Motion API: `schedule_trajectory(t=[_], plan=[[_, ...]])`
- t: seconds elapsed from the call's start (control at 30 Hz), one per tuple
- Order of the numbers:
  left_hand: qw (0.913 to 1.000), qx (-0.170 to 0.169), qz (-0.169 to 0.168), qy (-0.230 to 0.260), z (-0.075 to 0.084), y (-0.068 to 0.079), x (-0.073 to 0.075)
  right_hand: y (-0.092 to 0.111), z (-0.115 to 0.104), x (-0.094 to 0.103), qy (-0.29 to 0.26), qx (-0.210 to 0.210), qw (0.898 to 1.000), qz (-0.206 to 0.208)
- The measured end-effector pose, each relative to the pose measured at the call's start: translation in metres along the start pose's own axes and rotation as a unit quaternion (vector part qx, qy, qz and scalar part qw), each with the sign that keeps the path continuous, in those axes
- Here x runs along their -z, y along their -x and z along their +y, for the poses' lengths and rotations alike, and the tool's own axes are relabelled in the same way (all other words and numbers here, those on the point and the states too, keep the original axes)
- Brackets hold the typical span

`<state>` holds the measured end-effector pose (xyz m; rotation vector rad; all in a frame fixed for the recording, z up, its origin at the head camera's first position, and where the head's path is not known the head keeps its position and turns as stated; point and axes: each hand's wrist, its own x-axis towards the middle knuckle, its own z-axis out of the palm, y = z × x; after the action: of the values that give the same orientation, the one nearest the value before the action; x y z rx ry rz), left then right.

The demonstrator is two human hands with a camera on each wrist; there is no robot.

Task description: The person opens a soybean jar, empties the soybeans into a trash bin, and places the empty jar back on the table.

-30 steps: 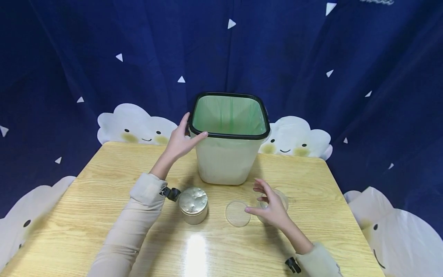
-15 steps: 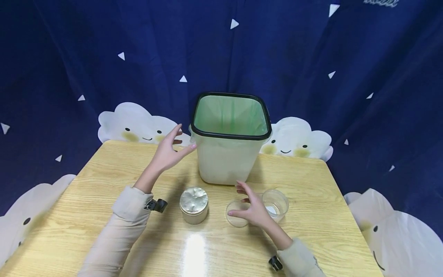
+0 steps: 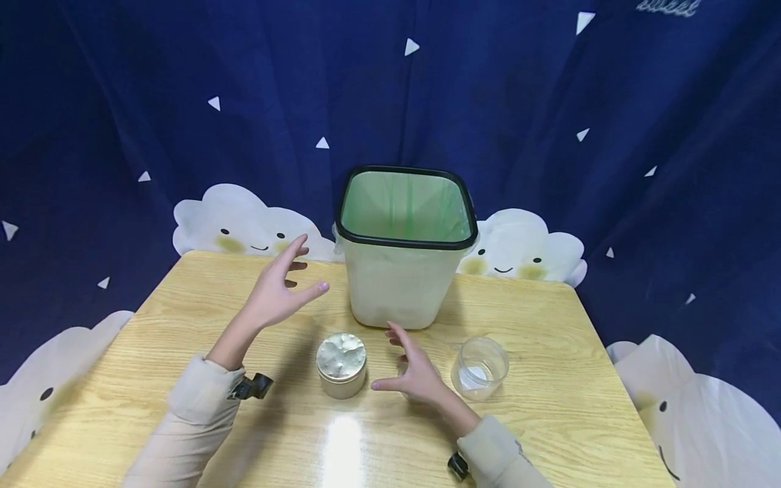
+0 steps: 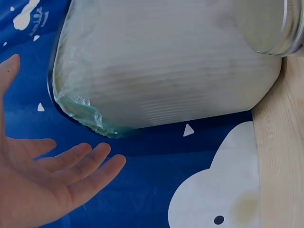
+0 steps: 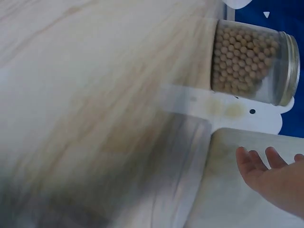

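My left hand (image 3: 271,291) is in the air left of the bin (image 3: 393,281), fingers spread, touching nothing; in the left wrist view its palm shows beside the bin's lined rim. A foil-topped jar (image 3: 342,366) stands on the table in front of the bin. Through its clear side, the right wrist view shows small round beige balls (image 5: 242,61). Over a flat clear lid (image 3: 402,369), mostly hidden, hovers my right hand (image 3: 417,375), thumb and fingers apart toward the jar, holding nothing. A clear plastic cup (image 3: 480,368) with a white patch lies to its right.
The pale bin has a black rim (image 3: 405,242) and a green liner (image 3: 399,203). All stands on a wooden table (image 3: 549,407). Behind hangs a dark blue curtain (image 3: 262,102) with white clouds. The right wrist view is partly blurred.
My left hand has let go of the bin's rim and moved left and down toward me. My right hand has left the cup and moved left across the lid toward the jar.
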<state>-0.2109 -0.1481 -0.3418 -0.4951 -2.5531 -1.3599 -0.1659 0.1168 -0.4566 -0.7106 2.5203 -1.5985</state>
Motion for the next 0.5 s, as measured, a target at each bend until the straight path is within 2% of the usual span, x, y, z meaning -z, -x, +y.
schedule_trajectory(t=[0.1,0.33,0.5], plan=[[0.9999,-0.01,-0.003,-0.004,0.0,0.006,0.003,-0.002,-0.009,-0.004,-0.019,-0.007,1.0,-0.011],[0.9994,-0.025,-0.019,-0.015,-0.007,0.022,0.004,-0.013,0.028,-0.027,-0.063,-0.025,0.997,-0.045],[0.9981,-0.04,-0.041,-0.022,-0.015,0.035,0.004,-0.017,0.034,-0.038,-0.064,-0.027,0.996,-0.059]])
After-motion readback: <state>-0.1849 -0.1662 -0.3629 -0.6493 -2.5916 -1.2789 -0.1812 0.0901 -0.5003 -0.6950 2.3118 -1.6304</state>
